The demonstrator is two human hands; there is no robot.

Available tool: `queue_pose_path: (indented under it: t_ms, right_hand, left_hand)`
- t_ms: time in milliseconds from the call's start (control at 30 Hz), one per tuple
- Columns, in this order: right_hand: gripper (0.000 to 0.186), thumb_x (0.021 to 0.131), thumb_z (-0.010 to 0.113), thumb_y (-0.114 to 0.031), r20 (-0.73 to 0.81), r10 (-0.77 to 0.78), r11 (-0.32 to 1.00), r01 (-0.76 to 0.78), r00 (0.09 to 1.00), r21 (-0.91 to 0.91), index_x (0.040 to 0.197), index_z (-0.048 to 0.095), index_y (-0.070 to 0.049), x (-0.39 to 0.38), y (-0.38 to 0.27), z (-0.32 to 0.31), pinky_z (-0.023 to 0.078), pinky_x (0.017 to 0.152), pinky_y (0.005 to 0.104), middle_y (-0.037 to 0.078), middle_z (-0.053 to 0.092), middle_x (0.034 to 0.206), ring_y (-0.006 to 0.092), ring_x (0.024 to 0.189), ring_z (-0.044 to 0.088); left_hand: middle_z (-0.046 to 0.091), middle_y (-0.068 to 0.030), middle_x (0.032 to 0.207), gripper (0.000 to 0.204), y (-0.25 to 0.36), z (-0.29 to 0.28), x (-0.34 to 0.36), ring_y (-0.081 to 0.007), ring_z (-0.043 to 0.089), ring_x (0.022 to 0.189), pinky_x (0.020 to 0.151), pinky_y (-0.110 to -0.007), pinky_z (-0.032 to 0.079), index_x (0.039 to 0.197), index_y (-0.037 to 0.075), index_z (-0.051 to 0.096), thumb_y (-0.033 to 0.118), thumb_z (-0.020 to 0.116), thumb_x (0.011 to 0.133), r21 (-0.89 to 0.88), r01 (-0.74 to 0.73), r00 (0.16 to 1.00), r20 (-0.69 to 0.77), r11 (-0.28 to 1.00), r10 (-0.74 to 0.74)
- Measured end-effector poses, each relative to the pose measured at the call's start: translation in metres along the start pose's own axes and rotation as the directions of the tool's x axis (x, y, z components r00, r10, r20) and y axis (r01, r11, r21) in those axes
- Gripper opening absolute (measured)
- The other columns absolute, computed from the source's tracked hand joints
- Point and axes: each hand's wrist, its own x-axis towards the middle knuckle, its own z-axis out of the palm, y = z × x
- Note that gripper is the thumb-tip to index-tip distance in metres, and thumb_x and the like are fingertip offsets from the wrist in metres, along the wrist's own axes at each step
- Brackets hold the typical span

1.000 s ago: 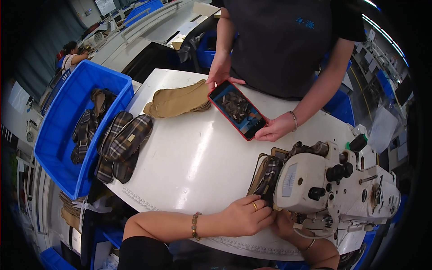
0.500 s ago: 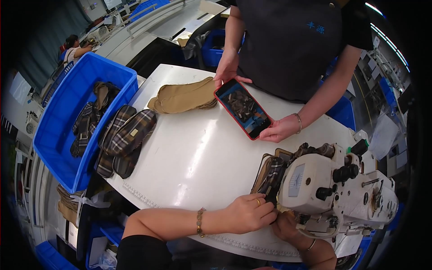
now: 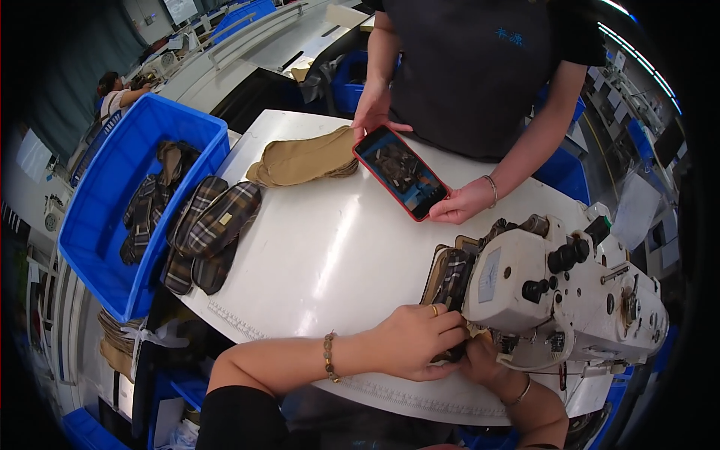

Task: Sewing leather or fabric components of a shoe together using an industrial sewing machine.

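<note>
A dark plaid slipper piece with a tan edge [image 3: 448,274] lies at the head of a white sewing machine [image 3: 517,277]. My left hand [image 3: 420,339], with a ring on one finger, has its fingers closed on the near end of this piece. Against it, just below the machine head, my right hand [image 3: 484,361] is closed at the same end. Its fingertips are partly hidden by the left hand and the machine. The needle area cannot be seen clearly.
Across the table a person's hands [image 3: 457,204] hold a red-cased phone [image 3: 401,172]. Flat tan sole-shaped pieces [image 3: 304,159] lie stacked at the far side. Several plaid slippers [image 3: 214,225] rest beside a blue bin [image 3: 94,247] on the left.
My hands have shifted slightly up the view at the machine, the left one turning a little over the piece's near end. The other person's phone sits slightly higher and further left in view.
</note>
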Motion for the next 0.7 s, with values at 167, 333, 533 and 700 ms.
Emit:
queue_pose_path:
  t_ms: [167,333,533,700]
  right_hand:
    - [0.014,0.079,0.071,-0.016,-0.189,-0.168,0.973,0.132,0.967,-0.19,0.082,0.063,-0.006,0.011,0.002,-0.002,0.052,0.063,0.0346,0.007,0.066,0.085,0.0215,0.072,0.066]
    - [0.019,0.077,0.071,-0.017,-0.37,-0.225,0.931,0.087,0.901,-0.355,0.069,0.055,-0.012,0.01,-0.004,0.007,0.047,0.058,0.0318,-0.002,0.05,0.069,0.014,0.061,0.056]
    - [0.018,0.072,0.068,-0.019,-0.319,-0.314,0.848,0.114,0.894,-0.517,0.066,0.051,-0.015,-0.003,0.005,0.03,0.036,0.054,0.033,-0.005,0.045,0.071,0.011,0.065,0.052]
    - [0.013,0.07,0.065,-0.019,-0.343,-0.292,0.843,0.072,0.893,-0.533,0.067,0.052,-0.017,0.01,-0.007,0.004,0.032,0.051,0.0316,-0.006,0.045,0.073,0.0098,0.064,0.051]
  left_hand:
    - [0.066,-0.0033,0.097,0.027,-0.011,-0.006,0.002,-0.0241,0.061,0.083,0.069,-0.035,0.053,0.101,0.007,0.071,0.028,0.074,0.084,-0.116,0.103,0.99,0.108,0.988,-0.091]
    - [0.07,-0.0018,0.101,0.033,-0.014,-0.009,0.003,-0.0257,0.063,0.09,0.077,-0.035,0.053,0.104,0.01,0.075,0.029,0.081,0.076,-0.173,0.151,0.978,0.172,0.973,-0.121]
    - [0.069,0.001,0.099,0.027,-0.005,-0.008,0.001,-0.0208,0.061,0.095,0.085,-0.036,0.044,0.1,0.014,0.076,0.022,0.081,0.075,-0.015,0.113,0.97,0.217,0.994,-0.107]
    - [0.067,0.0028,0.098,0.022,-0.01,-0.004,0.002,-0.0197,0.06,0.096,0.087,-0.037,0.042,0.098,0.015,0.075,0.02,0.079,0.077,0.028,0.086,0.968,0.233,0.996,-0.09]
